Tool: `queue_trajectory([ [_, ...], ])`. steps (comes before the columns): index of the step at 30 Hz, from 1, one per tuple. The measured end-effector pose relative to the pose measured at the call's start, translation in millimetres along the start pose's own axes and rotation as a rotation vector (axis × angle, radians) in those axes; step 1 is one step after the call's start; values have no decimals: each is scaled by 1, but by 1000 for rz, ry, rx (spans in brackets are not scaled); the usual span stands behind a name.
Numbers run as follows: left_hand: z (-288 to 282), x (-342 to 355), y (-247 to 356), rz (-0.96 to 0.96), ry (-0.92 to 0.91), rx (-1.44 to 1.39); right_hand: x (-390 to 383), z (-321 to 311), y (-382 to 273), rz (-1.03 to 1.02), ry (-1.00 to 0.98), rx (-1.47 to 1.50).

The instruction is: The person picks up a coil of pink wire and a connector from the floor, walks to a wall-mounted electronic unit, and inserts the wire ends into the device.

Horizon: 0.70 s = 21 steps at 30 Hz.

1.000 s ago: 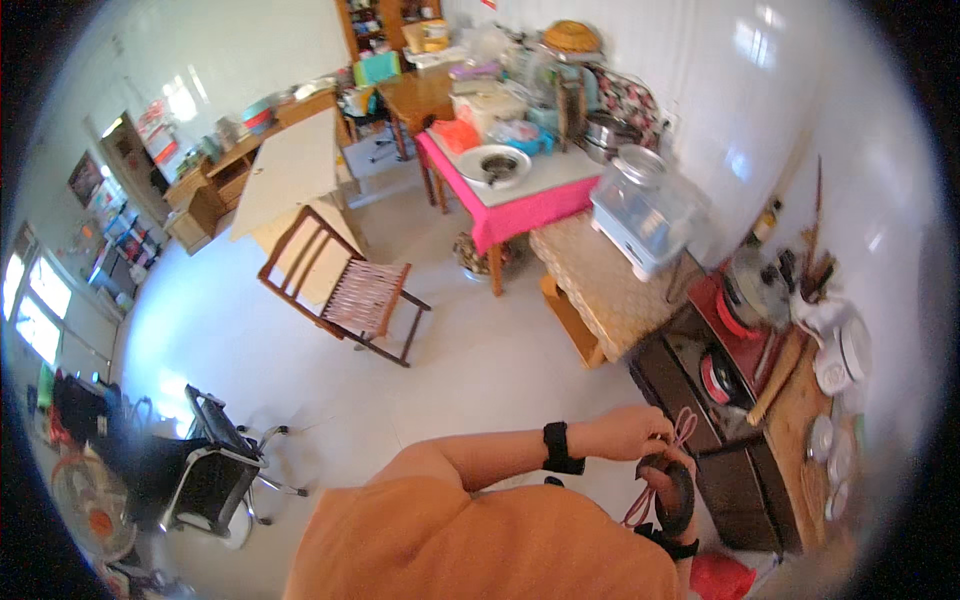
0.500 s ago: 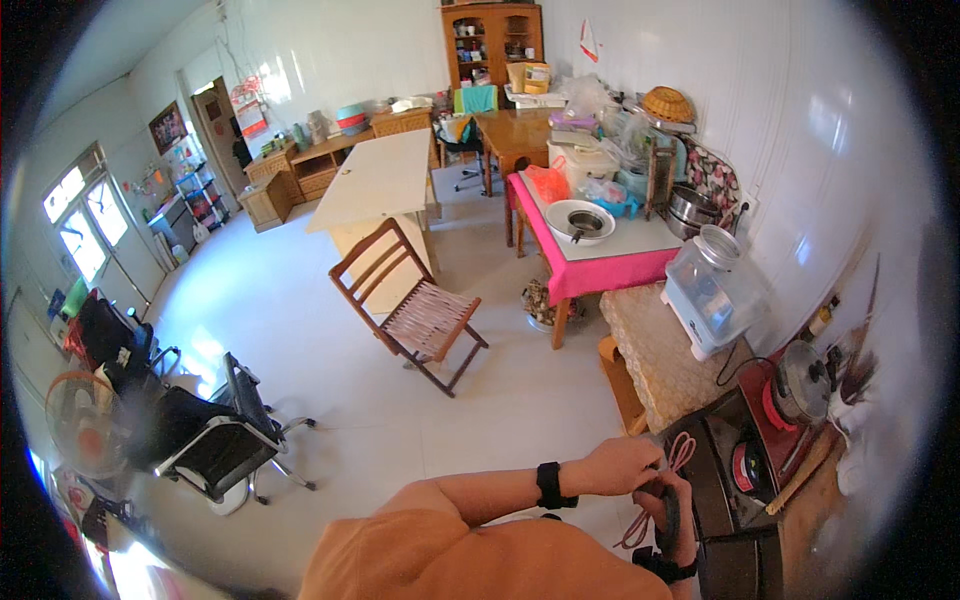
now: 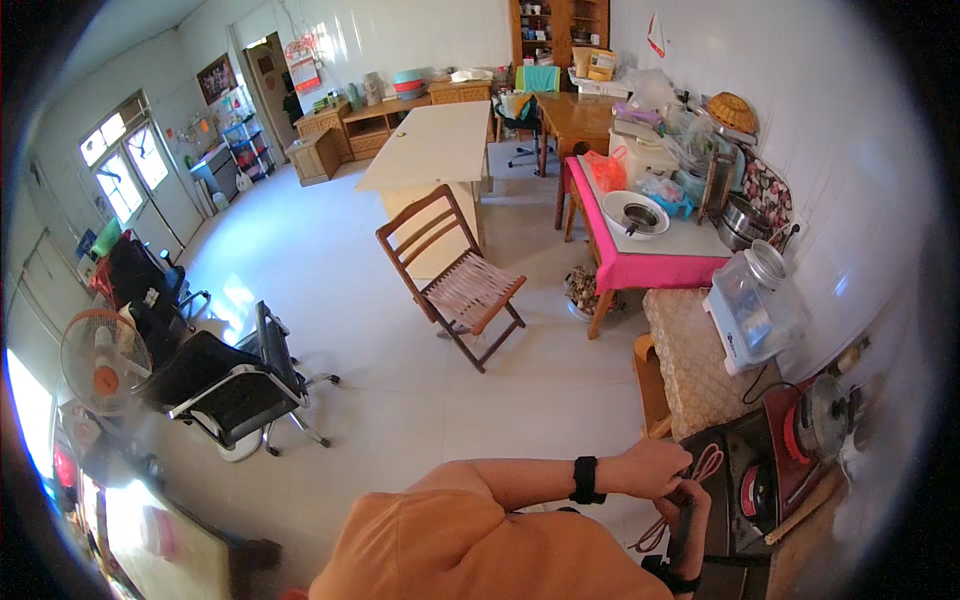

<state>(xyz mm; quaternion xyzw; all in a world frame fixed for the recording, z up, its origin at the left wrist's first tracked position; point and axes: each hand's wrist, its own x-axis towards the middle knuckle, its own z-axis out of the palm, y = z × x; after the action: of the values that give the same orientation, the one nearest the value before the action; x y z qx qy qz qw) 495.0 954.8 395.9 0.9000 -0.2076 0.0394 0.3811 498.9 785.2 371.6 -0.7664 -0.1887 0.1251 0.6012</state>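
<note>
My left hand is closed at the top of a looped pinkish cord, its wrist in a black band. My right hand is just below, touching or nearly touching it, closed around a dark curved object that I cannot make out, with more cord dangling beside it. Both hands are over the near edge of a dark brown stove with a black-and-red burner. A lidded pot sits behind on a red board, near a long pale stick.
A patterned surface holds a clear plastic appliance. Beyond stand a pink-clothed table crowded with bowls and bags, a wooden folding chair and a pale table. Black office chairs and a fan are at left.
My view has turned, so the room's furniture sits further right in the picture and more of the left side shows. My hands stay together, holding the cord and dark object.
</note>
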Motion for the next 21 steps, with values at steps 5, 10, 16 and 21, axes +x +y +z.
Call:
queue_trajectory([
  [5, -10, -8, 5, -41, -30, -50, 6, 4, 22, 308, 163, 354],
  [10, -45, -31, 20, -75, 103, -110, -15, 4, -36, 95, -23, 76],
  [16, -88, -93, 25, 19, 546, 407, -55, -1, -57, -24, -40, -69],
  [21, -151, -189, 103, 10, 673, 299, -82, -8, -39, 104, -41, 154],
])
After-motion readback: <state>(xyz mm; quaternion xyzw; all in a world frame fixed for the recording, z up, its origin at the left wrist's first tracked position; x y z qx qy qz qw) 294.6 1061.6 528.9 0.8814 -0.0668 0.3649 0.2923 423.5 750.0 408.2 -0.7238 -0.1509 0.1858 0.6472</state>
